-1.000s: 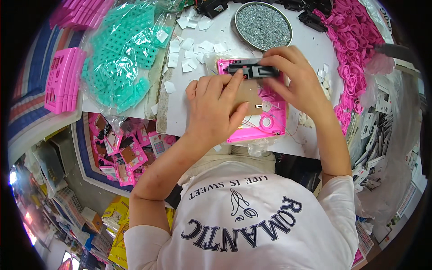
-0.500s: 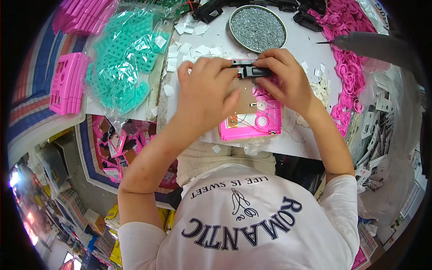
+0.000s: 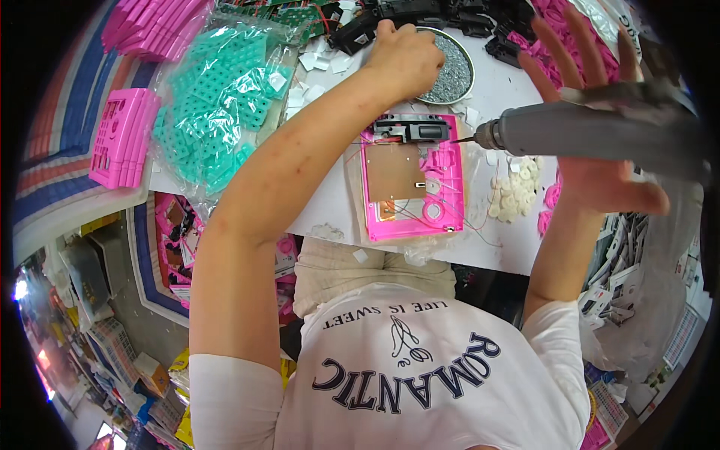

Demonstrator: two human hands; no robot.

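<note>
My left hand (image 3: 409,60) reaches over the left side of a round metal bowl (image 3: 472,75) full of small silver screws (image 3: 455,71). Its fingers are bent together, and what they pinch, if anything, is hidden. On the right, my right hand (image 3: 592,112) has its fingers spread behind a grey electric screwdriver (image 3: 540,131), not closed round it. Between my arms lies a pink plastic case half (image 3: 401,231), with a brown board (image 3: 394,172) and thin wires. A black plastic mechanism (image 3: 412,130) sits along its far edge, near the screwdriver's bit.
A bag of teal plastic parts (image 3: 217,97) and stacked pink cases (image 3: 124,139) are at left. Black mechanisms (image 3: 397,11) and green circuit boards (image 3: 292,22) line the back. White round pieces (image 3: 517,191) and pink parts (image 3: 551,196) lie at right.
Both hands have left the black mechanism, which now rests in the pink case. My left hand moved up to the screw bowl, my right to the screwdriver, which has come lower and left.
</note>
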